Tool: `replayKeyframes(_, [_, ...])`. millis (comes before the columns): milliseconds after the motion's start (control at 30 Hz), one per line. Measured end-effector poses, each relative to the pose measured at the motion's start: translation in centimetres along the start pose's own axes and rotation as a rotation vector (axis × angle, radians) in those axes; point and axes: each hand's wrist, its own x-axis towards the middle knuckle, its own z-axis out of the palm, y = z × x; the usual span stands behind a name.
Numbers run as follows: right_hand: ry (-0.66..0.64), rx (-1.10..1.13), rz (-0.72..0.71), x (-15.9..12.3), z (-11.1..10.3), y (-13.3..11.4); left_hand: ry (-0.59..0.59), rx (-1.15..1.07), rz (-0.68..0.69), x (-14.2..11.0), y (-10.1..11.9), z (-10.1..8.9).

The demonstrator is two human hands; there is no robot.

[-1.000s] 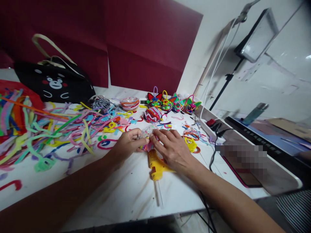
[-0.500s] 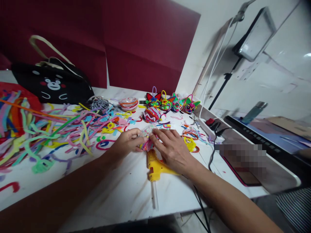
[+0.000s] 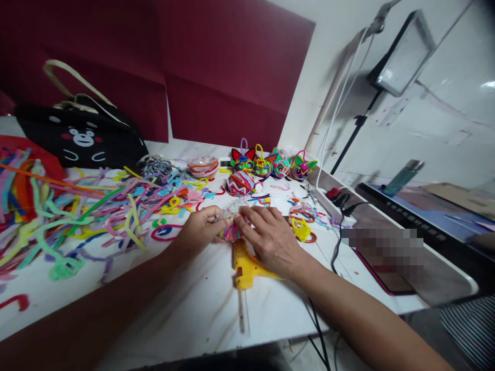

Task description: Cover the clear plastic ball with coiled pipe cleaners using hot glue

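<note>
Little has shifted since the earlier frame: view slid slightly L, both hands w/ nearly the same grip. Left hand [image 3: 201, 226] pinches a small rounded clear piece w/ coloured specks and pink-yellow fuzzy strands [image 3: 232, 211], thumb on near side, fingers narrow on it; right hand [image 3: 270, 234] has its fingers bent over the piece's R side, thumb hidden, so can't tell how firmly it presses. Piece sits btwn both hands, mid-table, just past the front end of a yellow plastic glue gun [image 3: 244, 273]; can't tell if it touches the white table [image 3: 185, 309]. Two-handed hold is prob. b/c it's light & round; gun lies close, prob. for quick reach, clear glue stick [image 3: 244, 314] out its back end. R forearm crosses the gun's handle, so that'd block a straight grab; black cord [image 3: 315, 330] hangs nr table edge. Around: heap of multicoloured fuzzy stems [image 3: 112, 206] on L, black cloth bag w/ bear face [image 3: 81, 136] behind; striped red-white dome [image 3: 240, 184] directly beyond hands, speckled striped bowl [image 3: 203, 167] & row of four bright eared ornaments [image 3: 273, 165] farther back; yellow fuzzy coil [image 3: 299, 228] just R of R hand.
</note>
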Motion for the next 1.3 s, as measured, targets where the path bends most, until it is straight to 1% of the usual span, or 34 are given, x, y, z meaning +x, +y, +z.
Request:
replayKeyframes(133, [0.036, 0.116, 0.051, -0.21, 0.31, 0.12, 0.012, 0.005, 0.003, 0.06, 0.26, 0.01])
replayKeyframes(233, [0.037, 0.212, 0.081, -0.42, 0.44, 0.25, 0.007, 0.007, 0.000, -0.09, 0.61, 0.03])
replayKeyframes(367, [0.051, 0.273, 0.091, -0.56, 0.44, 0.40, -0.009, 0.012, -0.003, -0.11, 0.68, 0.00])
replayKeyframes(667, [0.083, 0.227, 0.062, -0.59, 0.41, 0.43, -0.018, 0.024, -0.012, 0.08, 0.54, -0.14])
replayKeyframes(833, [0.047, 0.141, 0.023, -0.51, -0.01, 0.45, -0.022, 0.005, -0.005, -0.07, 0.28, -0.16])
replayKeyframes(933, [0.024, 0.076, -0.010, -0.33, -0.32, 0.42, -0.001, 0.003, 0.017, -0.12, 0.04, -0.04])
replayKeyframes(1067, [0.027, 0.011, -0.038, -0.16, -0.38, 0.34, 0.020, 0.019, 0.033, -0.13, 0.03, 0.07])
replayKeyframes(1300, [0.072, 0.055, -0.015, -0.35, 0.09, 0.16, -0.003, 0.022, 0.032, -0.21, 0.24, -0.23])
